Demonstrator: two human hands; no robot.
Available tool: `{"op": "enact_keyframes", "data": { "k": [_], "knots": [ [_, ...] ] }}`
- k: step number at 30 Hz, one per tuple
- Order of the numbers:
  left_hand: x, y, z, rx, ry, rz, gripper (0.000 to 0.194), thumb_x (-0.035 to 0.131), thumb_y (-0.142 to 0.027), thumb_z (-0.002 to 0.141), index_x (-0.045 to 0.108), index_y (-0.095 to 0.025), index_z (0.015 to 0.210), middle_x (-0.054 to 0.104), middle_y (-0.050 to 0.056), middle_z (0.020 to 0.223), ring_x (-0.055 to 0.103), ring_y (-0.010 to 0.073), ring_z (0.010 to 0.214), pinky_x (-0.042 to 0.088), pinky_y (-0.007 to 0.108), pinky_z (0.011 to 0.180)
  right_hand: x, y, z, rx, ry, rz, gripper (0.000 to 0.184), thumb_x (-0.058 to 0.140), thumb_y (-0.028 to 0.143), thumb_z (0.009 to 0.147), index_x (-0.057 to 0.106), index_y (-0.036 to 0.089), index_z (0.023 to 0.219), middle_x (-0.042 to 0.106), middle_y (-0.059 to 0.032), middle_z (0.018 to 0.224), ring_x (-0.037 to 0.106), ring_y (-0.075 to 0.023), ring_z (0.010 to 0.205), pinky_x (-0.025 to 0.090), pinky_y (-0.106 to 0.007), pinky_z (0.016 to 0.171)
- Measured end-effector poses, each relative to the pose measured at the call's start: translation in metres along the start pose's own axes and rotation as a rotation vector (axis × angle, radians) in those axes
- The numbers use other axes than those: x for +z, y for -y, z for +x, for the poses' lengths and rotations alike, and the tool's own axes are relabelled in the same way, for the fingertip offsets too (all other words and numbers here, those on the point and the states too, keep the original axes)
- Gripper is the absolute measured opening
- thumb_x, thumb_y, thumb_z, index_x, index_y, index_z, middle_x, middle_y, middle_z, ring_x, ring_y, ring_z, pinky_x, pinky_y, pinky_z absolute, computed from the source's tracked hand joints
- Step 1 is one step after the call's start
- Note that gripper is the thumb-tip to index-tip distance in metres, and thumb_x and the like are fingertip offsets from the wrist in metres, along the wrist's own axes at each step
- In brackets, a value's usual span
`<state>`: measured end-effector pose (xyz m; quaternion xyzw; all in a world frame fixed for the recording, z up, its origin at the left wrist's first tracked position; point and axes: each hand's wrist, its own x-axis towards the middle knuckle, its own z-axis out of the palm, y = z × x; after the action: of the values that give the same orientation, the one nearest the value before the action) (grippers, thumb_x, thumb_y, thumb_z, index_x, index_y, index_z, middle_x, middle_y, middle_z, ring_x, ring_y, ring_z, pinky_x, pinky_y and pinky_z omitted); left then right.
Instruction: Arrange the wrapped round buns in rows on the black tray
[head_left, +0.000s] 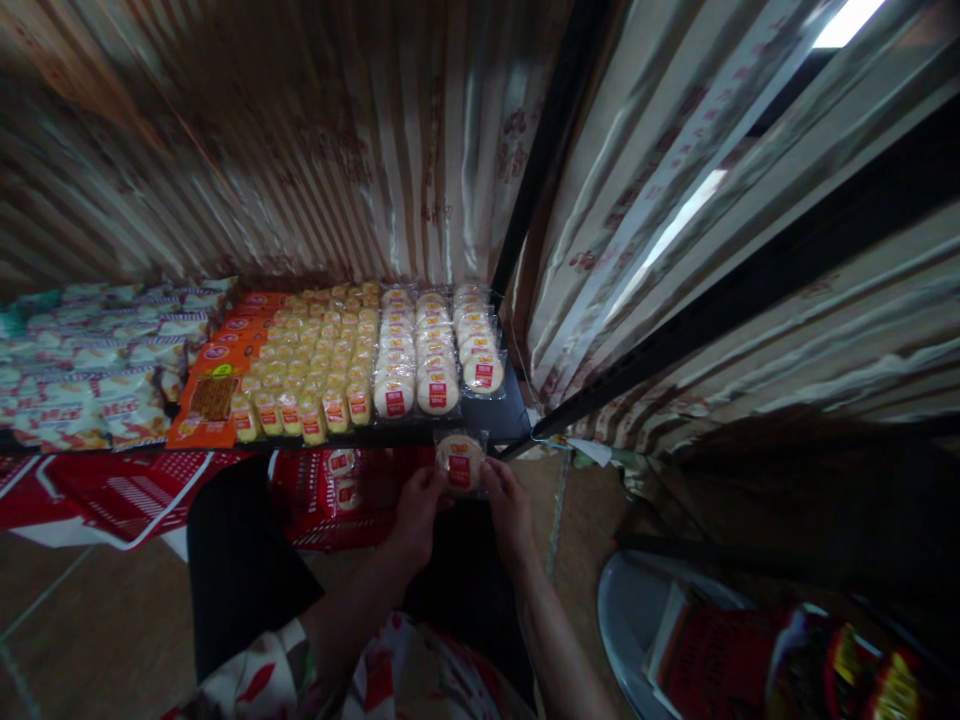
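Both my hands hold one round white cake in a clear wrapper with a red label [460, 462], just below the front edge of a dark shelf [510, 418]. My left hand [418, 505] grips its left side and my right hand [507, 500] its right side, fingers closed on the wrapper. On the shelf above stand rows of the same round cakes [437, 350], with a gap at the front of the rightmost row. Left of them lie rows of small yellow packets [315, 365], then orange packets [217, 385] and pale packets [97, 360].
Corrugated metal sheets [300, 150] wall the back and right side. A red crate [337, 495] holding more wrapped cakes sits below the shelf. A grey bin [637, 610] with red packages stands at the lower right. A red cloth or bag [105, 495] lies at the left.
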<state>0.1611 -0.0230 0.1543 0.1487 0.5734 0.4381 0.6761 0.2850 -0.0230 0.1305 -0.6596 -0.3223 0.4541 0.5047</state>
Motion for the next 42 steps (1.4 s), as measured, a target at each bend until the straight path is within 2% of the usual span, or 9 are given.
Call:
{"op": "enact_keyframes", "data": {
  "k": [4,8,13,18,25,31,34,38,42],
  "knots": [
    [0.009,-0.004,0.004,0.06,-0.034,0.138,0.029,0.07,-0.035,0.069,0.064,-0.014,0.087,0.069,0.006,0.086,0.059,0.0133,0.07,0.04,0.024,0.059,-0.006,-0.001,0.007,-0.027,-0.03,-0.074,0.057,0.061,0.067,0.064,0.07,0.015,0.088,0.074,-0.0086,0.083,0.067,-0.0238,0.077,0.053,-0.034,0.069],
    [0.018,-0.01,0.005,0.127,-0.07,0.253,0.023,0.065,-0.032,0.071,0.065,-0.013,0.085,0.069,0.006,0.081,0.057,0.0135,0.067,0.038,0.024,0.056,-0.012,-0.001,0.014,-0.073,-0.014,-0.148,0.056,0.058,0.064,0.069,0.072,0.015,0.091,0.075,-0.0097,0.083,0.067,-0.0239,0.075,0.054,-0.033,0.066],
    [0.024,-0.014,0.009,0.184,-0.105,0.369,0.028,0.063,-0.031,0.073,0.07,-0.011,0.092,0.07,0.01,0.094,0.061,0.0175,0.077,0.041,0.025,0.059,-0.016,-0.006,0.022,-0.162,-0.079,-0.194,0.049,0.057,0.059,0.07,0.074,0.017,0.089,0.075,-0.0125,0.093,0.068,-0.0272,0.086,0.055,-0.038,0.077],
    [0.029,-0.017,0.011,0.198,-0.062,0.374,0.023,0.064,-0.029,0.073,0.072,-0.013,0.087,0.073,0.009,0.091,0.064,0.0199,0.082,0.045,0.027,0.067,-0.016,-0.007,0.026,-0.194,-0.123,-0.258,0.049,0.052,0.055,0.074,0.071,0.016,0.096,0.073,-0.015,0.099,0.068,-0.0279,0.087,0.055,-0.041,0.077],
    [0.037,-0.019,0.019,0.205,-0.065,0.327,0.015,0.064,-0.022,0.073,0.07,-0.015,0.085,0.073,0.005,0.086,0.065,0.018,0.08,0.047,0.028,0.072,-0.014,0.003,0.028,-0.228,-0.08,-0.311,0.05,0.049,0.049,0.08,0.063,0.014,0.112,0.073,-0.014,0.097,0.069,-0.0253,0.083,0.056,-0.037,0.071],
    [0.041,-0.019,0.031,0.355,-0.091,0.404,0.011,0.065,-0.017,0.071,0.065,-0.016,0.082,0.069,0.003,0.077,0.062,0.0162,0.073,0.047,0.027,0.072,-0.012,0.003,0.033,-0.296,-0.089,-0.299,0.055,0.048,0.052,0.082,0.058,0.013,0.119,0.07,-0.0164,0.107,0.068,-0.0254,0.091,0.056,-0.04,0.079],
    [0.042,-0.02,0.036,0.396,-0.067,0.497,0.008,0.061,-0.016,0.076,0.066,-0.016,0.082,0.072,0.006,0.083,0.065,0.0186,0.08,0.048,0.029,0.078,-0.009,0.004,0.034,-0.328,-0.1,-0.298,0.057,0.047,0.05,0.083,0.055,0.011,0.124,0.069,-0.0183,0.109,0.068,-0.0255,0.093,0.056,-0.039,0.078],
    [0.041,-0.02,0.043,0.472,-0.084,0.647,0.02,0.057,-0.015,0.078,0.071,-0.016,0.093,0.072,0.011,0.099,0.065,0.0225,0.094,0.046,0.034,0.088,-0.005,0.003,0.036,-0.372,-0.126,-0.293,0.061,0.048,0.046,0.083,0.049,0.009,0.131,0.066,-0.0207,0.113,0.067,-0.0261,0.096,0.056,-0.038,0.075],
    [0.044,-0.021,0.048,0.527,-0.123,0.74,0.024,0.058,-0.015,0.078,0.073,-0.015,0.096,0.069,0.013,0.102,0.063,0.0237,0.098,0.045,0.035,0.093,-0.002,0.001,0.04,-0.411,-0.149,-0.329,0.065,0.049,0.045,0.083,0.042,0.011,0.138,0.065,-0.0194,0.117,0.065,-0.026,0.098,0.055,-0.039,0.079]
  ]
}}
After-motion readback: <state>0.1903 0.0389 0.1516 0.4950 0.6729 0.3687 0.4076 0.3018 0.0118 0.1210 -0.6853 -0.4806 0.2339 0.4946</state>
